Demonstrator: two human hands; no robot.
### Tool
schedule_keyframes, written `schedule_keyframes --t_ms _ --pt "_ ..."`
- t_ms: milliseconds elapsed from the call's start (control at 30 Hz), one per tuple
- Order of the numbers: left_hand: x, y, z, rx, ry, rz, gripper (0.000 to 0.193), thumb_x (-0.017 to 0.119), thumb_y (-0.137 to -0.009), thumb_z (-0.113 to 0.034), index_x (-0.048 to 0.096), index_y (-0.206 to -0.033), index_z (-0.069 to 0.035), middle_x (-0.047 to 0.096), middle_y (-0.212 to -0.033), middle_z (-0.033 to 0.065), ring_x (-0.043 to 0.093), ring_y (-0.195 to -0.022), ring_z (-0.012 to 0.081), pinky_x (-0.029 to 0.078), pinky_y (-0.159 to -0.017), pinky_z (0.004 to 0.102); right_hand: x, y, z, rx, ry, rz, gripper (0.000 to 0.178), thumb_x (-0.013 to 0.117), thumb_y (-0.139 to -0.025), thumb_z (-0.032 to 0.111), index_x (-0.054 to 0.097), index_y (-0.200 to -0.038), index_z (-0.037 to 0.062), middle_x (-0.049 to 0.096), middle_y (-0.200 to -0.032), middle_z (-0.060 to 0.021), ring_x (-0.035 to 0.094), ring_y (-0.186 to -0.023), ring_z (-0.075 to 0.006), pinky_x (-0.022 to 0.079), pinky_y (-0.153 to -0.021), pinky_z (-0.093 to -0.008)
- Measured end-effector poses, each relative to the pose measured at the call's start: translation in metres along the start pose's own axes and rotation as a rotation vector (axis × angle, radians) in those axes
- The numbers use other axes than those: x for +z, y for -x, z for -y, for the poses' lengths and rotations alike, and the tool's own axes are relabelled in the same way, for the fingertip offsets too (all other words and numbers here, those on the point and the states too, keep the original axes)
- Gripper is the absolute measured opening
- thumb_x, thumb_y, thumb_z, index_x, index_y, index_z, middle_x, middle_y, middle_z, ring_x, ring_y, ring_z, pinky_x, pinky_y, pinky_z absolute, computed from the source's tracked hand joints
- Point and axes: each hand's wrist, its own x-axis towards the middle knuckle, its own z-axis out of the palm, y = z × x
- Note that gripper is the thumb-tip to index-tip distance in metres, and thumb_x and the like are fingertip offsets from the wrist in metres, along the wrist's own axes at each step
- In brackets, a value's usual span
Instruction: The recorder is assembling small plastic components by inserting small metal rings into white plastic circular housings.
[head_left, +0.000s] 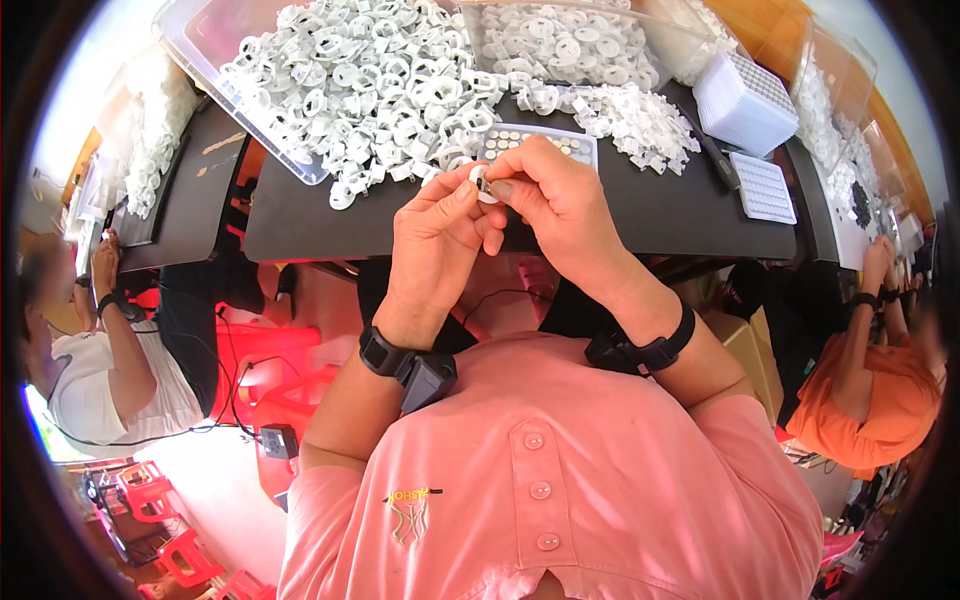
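Note:
Over the table's near edge, my left hand pinches a small white plastic part with a dark slot in it. My right hand meets it from the other side, thumb and forefinger closed at the same part; whether they also hold a smaller piece is hidden. Just behind my hands lies a tray of small round pieces, partly covered by my right hand. A big heap of white ring-shaped plastic parts spreads beyond my left hand, and a pile of smaller white pieces lies beyond my right.
A clear plastic bin tips its heap onto the black table. To the right are a stack of white trays, a single white tray and a dark tool. People sit at work on both sides. Red stools stand at lower left.

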Motion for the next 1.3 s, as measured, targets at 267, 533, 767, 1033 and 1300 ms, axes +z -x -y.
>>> schedule_keyframes --t_ms 267,533,767,1033,1300 --pt "-0.001 -0.001 0.002 0.011 0.029 -0.021 0.025 0.062 -0.097 -0.01 0.059 -0.118 0.003 0.066 -0.099 0.0137 0.068 -0.077 0.0247 0.051 -0.056 0.0333 -0.002 0.002 0.002 0.149 -0.164 -0.001 0.01 0.066 -0.086 -0.006 0.06 -0.091 0.0 0.064 -0.08 -0.0088 0.065 -0.065 -0.0158 0.05 -0.06 -0.0279" --pt "-0.001 0.002 0.003 0.033 0.009 -0.007 0.024 0.061 -0.097 -0.009 0.059 -0.117 0.003 0.066 -0.1 0.0149 0.068 -0.079 0.0256 0.053 -0.058 0.0344 -0.002 0.001 -0.005 0.0 -0.049 -0.022 0.013 0.066 -0.083 -0.006 0.061 -0.091 0.0024 0.06 -0.081 -0.0081 0.063 -0.068 -0.0203 0.049 -0.059 -0.0308" --pt "0.001 0.003 0.002 0.03 -0.014 0.01 0.025 0.061 -0.098 -0.01 0.06 -0.118 0.004 0.066 -0.102 0.0153 0.067 -0.081 0.0252 0.053 -0.061 0.035 -0.008 -0.01 -0.005 -0.147 0.104 0.07 0.012 0.063 -0.082 -0.006 0.061 -0.09 0.003 0.058 -0.082 -0.0101 0.061 -0.071 -0.0279 0.048 -0.061 -0.0352" --pt "0.004 0.002 0.003 0.063 -0.055 0.008 0.024 0.059 -0.099 -0.009 0.059 -0.118 0.006 0.066 -0.102 0.0155 0.066 -0.082 0.0243 0.053 -0.064 0.0348 -0.004 -0.011 -0.003 0.026 0.091 0.099 0.007 0.061 -0.083 -0.003 0.058 -0.087 0.0029 0.06 -0.083 -0.0116 0.063 -0.07 -0.0303 0.048 -0.06 -0.0376" --pt "0.002 0.002 0.003 0.053 -0.033 -0.001 0.025 0.058 -0.099 -0.009 0.057 -0.119 0.006 0.065 -0.101 0.0146 0.066 -0.082 0.0243 0.053 -0.063 0.0347 0.0 -0.01 0.0 0.207 -0.119 0.107 0.008 0.059 -0.089 -0.004 0.058 -0.094 0.0032 0.06 -0.075 -0.0087 0.062 -0.058 -0.0159 0.047 -0.054 -0.0314"
